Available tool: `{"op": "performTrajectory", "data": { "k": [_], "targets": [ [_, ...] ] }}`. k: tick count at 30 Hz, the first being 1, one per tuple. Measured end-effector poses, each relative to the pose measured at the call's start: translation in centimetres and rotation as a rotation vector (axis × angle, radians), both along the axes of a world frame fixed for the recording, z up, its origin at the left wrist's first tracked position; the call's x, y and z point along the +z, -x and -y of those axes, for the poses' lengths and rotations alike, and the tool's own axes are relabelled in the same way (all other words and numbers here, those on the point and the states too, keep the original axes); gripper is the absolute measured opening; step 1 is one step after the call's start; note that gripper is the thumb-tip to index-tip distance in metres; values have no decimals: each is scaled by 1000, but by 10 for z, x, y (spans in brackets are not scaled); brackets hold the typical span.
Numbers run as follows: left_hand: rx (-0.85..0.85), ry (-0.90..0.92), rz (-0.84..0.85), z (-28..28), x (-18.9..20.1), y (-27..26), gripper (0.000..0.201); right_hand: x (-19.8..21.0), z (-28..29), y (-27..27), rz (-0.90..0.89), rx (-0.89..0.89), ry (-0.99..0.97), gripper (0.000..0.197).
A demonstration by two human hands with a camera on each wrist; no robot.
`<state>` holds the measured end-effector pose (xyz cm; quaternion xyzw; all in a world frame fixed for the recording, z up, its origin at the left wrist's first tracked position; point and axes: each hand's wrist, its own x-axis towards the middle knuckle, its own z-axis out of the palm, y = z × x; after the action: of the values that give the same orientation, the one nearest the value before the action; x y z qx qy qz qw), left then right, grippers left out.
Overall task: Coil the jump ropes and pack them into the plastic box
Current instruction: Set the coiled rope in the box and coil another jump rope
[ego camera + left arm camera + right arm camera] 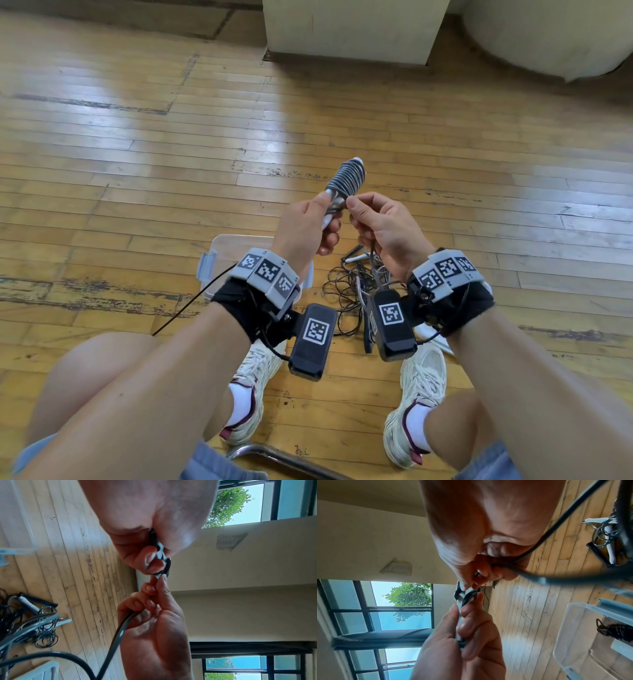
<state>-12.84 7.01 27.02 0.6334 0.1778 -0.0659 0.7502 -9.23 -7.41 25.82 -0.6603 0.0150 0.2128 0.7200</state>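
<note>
Wooden floor (137, 171), grey rope (346, 178) coiled round handles

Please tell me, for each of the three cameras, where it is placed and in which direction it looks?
Head: worn on the head, looks down at the left hand and right hand winding a jump rope over the wooden floor; forearms, knees, shoes show.
Left wrist: looks along the left hand at the right hand.
Right wrist: looks along the right hand at the left hand and plastic box.
Shared: both hands, floor, the tangled ropes.
</note>
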Motion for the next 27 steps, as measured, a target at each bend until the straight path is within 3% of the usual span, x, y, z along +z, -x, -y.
{"op": "performTrajectory", "data": {
  "k": [9,15,19,23,27],
  "targets": [
    [73,-4,64,-7,-1,-5,36,-4,-6,6,-122,0,-26,31],
    [25,58,42,-10,3,-4,35,-3,3,4,-127,73,-35,24],
    [-2,-99,13,-11,1,-6,38,1,6,1,-166,104,-158,17],
    [-60,-252,-5,-6,-4,-5,36,4,5,0,-133,167,-140,29],
    [-55,-199,-17,-2,-5,-4,33,1,5,3,3,199,-29,24]
  ]
}}
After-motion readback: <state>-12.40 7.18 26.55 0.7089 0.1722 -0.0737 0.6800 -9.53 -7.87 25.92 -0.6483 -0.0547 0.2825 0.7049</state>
